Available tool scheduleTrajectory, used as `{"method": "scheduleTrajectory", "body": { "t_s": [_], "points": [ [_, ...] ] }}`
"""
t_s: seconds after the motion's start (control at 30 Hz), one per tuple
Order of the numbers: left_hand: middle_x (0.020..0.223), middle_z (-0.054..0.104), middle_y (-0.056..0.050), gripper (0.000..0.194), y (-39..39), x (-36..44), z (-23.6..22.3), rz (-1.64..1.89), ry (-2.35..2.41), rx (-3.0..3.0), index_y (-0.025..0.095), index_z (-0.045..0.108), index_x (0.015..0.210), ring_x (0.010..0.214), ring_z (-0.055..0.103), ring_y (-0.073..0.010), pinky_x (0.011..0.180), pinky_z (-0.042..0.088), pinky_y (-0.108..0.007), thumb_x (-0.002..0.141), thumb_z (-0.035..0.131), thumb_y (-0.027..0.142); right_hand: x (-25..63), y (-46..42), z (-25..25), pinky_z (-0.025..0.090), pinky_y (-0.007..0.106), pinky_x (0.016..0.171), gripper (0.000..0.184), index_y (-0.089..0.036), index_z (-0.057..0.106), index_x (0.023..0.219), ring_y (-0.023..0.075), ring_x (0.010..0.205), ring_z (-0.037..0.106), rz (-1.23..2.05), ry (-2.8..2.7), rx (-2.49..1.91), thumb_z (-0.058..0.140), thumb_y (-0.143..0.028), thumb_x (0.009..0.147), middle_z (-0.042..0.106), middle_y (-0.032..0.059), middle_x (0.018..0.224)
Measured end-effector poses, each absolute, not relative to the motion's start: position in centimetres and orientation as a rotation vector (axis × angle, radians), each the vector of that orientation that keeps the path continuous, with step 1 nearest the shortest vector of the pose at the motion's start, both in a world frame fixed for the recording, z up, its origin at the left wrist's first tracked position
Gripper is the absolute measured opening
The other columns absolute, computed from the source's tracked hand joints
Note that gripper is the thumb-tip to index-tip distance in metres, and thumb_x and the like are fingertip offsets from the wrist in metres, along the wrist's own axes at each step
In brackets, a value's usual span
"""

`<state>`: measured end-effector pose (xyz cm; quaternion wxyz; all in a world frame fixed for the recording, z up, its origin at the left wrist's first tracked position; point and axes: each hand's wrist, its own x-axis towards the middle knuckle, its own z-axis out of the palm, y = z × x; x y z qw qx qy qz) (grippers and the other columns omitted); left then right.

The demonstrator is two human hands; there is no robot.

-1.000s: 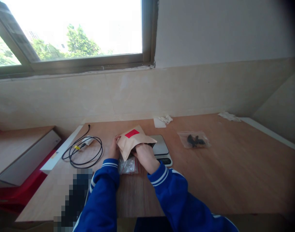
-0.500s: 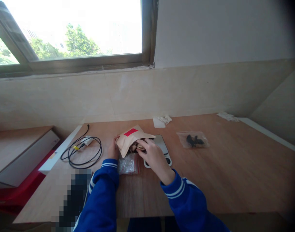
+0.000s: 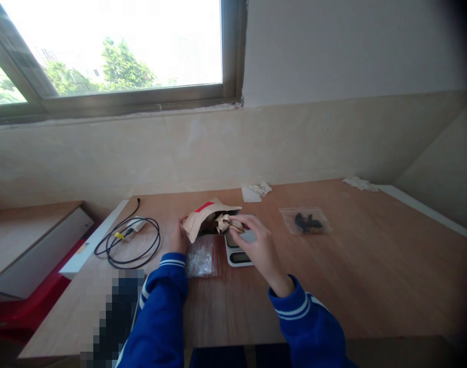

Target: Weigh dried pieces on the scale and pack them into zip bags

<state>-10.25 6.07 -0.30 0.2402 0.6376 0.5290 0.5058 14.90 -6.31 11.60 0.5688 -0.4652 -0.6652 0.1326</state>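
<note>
My left hand (image 3: 177,235) grips the left side of a brown paper bag (image 3: 195,221) with a red label. The bag is tilted, its mouth facing right and toward me. At that mouth, my right hand (image 3: 258,242) pinches a pale tan dried piece (image 3: 237,225), which looks like dried mushroom. More tan pieces (image 3: 222,223) show in the opening beside it. Under and behind my right hand lies a white kitchen scale (image 3: 233,257), partly covered. A stack of clear zip bags (image 3: 203,258) with red edges lies below the paper bag.
A coiled black cable (image 3: 159,240) with a white adapter (image 3: 137,223) lies at the left. To the right is a clear zip bag (image 3: 324,225) holding dark pieces. Crumpled white paper (image 3: 261,189) sits near the wall, and a pixelated dark object (image 3: 118,312) is at front left.
My right hand has drawn back to the right from inside the paper bag, with a tan piece in its fingers. The bag's mouth now shows more of its contents.
</note>
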Motion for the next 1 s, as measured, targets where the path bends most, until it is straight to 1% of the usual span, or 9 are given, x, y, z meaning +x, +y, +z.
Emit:
{"method": "scheduleTrajectory", "body": {
  "t_s": [0.13,0.2,0.33,0.43,0.57,0.63,0.73,0.8,1.0],
  "points": [
    [0.105,0.068,-0.008,0.042,7.1,-10.5,-1.4,1.408,1.551,1.658,0.022,0.055,0.118,0.100,0.063,-0.0282,0.092,0.047,-0.049,0.076,0.058,0.025,16.3,-6.6,10.7,0.050,0.036,0.090,0.024,-0.024,0.062,0.110,0.0206,0.103,0.060,0.311,-1.449,-1.068,0.057,-0.026,0.086,0.064,0.0069,0.110],
    [0.107,0.067,-0.010,0.040,7.7,-10.6,-1.8,1.448,1.553,1.602,0.020,0.055,0.116,0.100,0.063,-0.0281,0.092,0.047,-0.048,0.078,0.059,0.030,17.2,-6.2,9.6,0.051,0.036,0.087,0.025,-0.023,0.061,0.111,0.0206,0.101,0.060,0.303,-1.412,-1.087,0.056,-0.028,0.087,0.064,0.0080,0.110],
    [0.111,0.065,-0.012,0.044,8.1,-10.6,-1.9,1.464,1.541,1.582,0.017,0.054,0.117,0.103,0.062,-0.0275,0.092,0.047,-0.046,0.079,0.060,0.041,18.5,-4.3,6.7,0.051,0.037,0.084,0.025,-0.020,0.064,0.107,0.0209,0.096,0.061,0.277,-1.458,-1.157,0.055,-0.030,0.086,0.065,0.0090,0.105],
    [0.108,0.066,-0.011,0.043,8.0,-10.6,-1.7,1.464,1.569,1.585,0.018,0.055,0.114,0.101,0.062,-0.0266,0.091,0.048,-0.044,0.079,0.060,0.043,18.7,-2.5,4.5,0.050,0.039,0.086,0.026,-0.019,0.065,0.106,0.0214,0.096,0.061,0.291,-1.496,-1.225,0.054,-0.029,0.085,0.066,0.0090,0.103],
    [0.110,0.065,-0.010,0.043,7.9,-10.7,-1.8,1.490,1.522,1.626,0.019,0.055,0.115,0.106,0.061,-0.0257,0.094,0.047,-0.043,0.079,0.060,0.043,18.9,-1.0,2.5,0.051,0.040,0.085,0.027,-0.019,0.067,0.105,0.0224,0.094,0.062,0.337,-1.506,-1.315,0.053,-0.027,0.083,0.065,0.0097,0.102],
    [0.110,0.065,-0.011,0.045,7.9,-10.7,-1.8,1.487,1.525,1.620,0.019,0.054,0.116,0.105,0.061,-0.0258,0.093,0.048,-0.043,0.080,0.060,0.044,19.3,-0.6,1.6,0.051,0.042,0.087,0.032,-0.018,0.065,0.111,0.0230,0.097,0.062,0.332,-1.512,-1.312,0.052,-0.026,0.083,0.065,0.0107,0.105],
    [0.110,0.065,-0.012,0.046,7.8,-10.6,-1.8,1.454,1.557,1.615,0.017,0.054,0.117,0.103,0.062,-0.0260,0.091,0.048,-0.043,0.080,0.059,0.045,19.9,-0.3,0.4,0.046,0.043,0.097,0.047,-0.017,0.051,0.128,0.0233,0.112,0.057,0.331,-1.522,-1.270,0.051,-0.023,0.082,0.060,0.0130,0.122],
    [0.112,0.064,-0.012,0.046,7.6,-10.6,-1.6,1.446,1.571,1.635,0.016,0.053,0.118,0.105,0.061,-0.0260,0.093,0.046,-0.043,0.081,0.059,0.044,20.2,-0.4,-0.2,0.043,0.045,0.100,0.053,-0.015,0.044,0.134,0.0235,0.119,0.054,0.337,-1.526,-1.267,0.050,-0.022,0.082,0.056,0.0150,0.130],
    [0.112,0.064,-0.012,0.045,7.3,-10.5,-1.3,1.444,1.564,1.656,0.017,0.053,0.118,0.106,0.061,-0.0258,0.095,0.046,-0.043,0.081,0.059,0.042,19.9,-1.7,-0.1,0.045,0.051,0.096,0.054,-0.015,0.044,0.133,0.0267,0.113,0.058,0.285,-1.528,-1.398,0.051,-0.024,0.081,0.062,0.0158,0.120]
  ]
}}
